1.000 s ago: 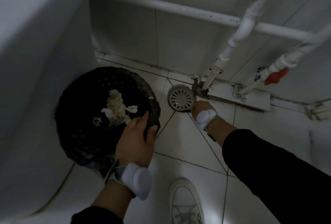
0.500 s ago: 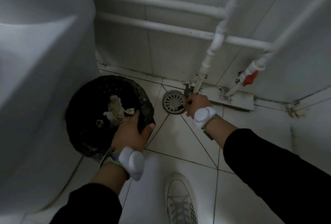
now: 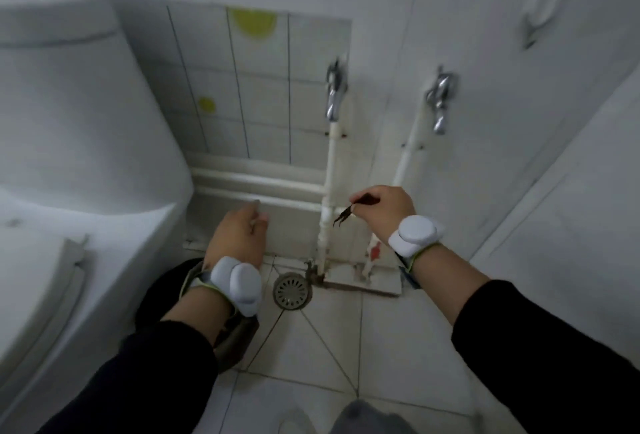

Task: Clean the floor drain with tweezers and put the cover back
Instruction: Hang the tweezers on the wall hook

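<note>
The round metal drain cover (image 3: 291, 291) lies flat over the floor drain at the foot of the wall. My right hand (image 3: 384, 211) is raised well above the floor and pinches a pair of dark tweezers (image 3: 343, 217), tips pointing down and left. At about the same height, my left hand (image 3: 239, 232) has its fingers curled in, and I see nothing in it. Both wrists carry white bands. The drain sits on the floor between and below the two hands.
A white toilet (image 3: 69, 156) fills the left side. A black waste bin (image 3: 162, 291) is mostly hidden under my left arm. White pipes (image 3: 330, 170), two metal taps (image 3: 334, 94) and a red valve (image 3: 375, 250) line the wall. My shoe (image 3: 367, 416) is at the bottom.
Both hands have risen from the floor: the left has let go of the bin rim, the right has lifted away from the drain cover with the tweezers. The view has tilted up.
</note>
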`<state>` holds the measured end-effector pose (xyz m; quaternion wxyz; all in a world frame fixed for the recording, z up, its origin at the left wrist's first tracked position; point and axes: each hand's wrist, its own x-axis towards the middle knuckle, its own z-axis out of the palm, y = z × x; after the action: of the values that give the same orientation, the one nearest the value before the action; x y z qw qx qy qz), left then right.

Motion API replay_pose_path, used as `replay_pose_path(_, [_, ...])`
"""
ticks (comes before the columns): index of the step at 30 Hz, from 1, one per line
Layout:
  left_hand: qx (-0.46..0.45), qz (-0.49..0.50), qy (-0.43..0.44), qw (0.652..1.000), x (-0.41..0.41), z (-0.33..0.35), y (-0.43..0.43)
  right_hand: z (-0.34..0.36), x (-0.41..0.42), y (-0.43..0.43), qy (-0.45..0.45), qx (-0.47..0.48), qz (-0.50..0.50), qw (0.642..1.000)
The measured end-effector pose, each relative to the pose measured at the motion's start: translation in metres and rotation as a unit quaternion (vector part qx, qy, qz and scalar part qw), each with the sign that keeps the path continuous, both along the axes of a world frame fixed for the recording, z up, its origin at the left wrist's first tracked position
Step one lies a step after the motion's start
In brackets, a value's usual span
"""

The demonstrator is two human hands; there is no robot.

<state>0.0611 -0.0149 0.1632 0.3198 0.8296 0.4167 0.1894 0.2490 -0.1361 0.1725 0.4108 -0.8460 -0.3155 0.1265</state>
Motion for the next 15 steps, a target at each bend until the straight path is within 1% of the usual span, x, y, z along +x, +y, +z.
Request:
replay_pose_path(3, [0.013,-0.013,-0.067,0.998,0.021,0.064,-0.017,0.069,0.012,-0.029,-0.024,0.06,-0.037,0.997])
replay_pose_path(4, [0.011,-0.013,-0.074,0.997,0.026,0.073,-0.018,0.079,0.015,-0.031,-0.034,0.065,-0.05,0.996])
replay_pose_path(7, [0.026,-0.02,-0.1,0.994,0.047,0.121,-0.028,0.138,0.028,-0.052,-0.089,0.08,-0.104,0.987])
replay_pose_path(10, [0.03,-0.033,-0.135,0.99,0.064,0.163,-0.034,0.194,0.047,-0.074,-0.141,0.104,-0.164,0.971])
replay_pose_path(15, [0.04,-0.049,-0.169,0.984,0.084,0.206,-0.036,0.253,0.081,-0.099,-0.212,0.075,-0.235,0.946])
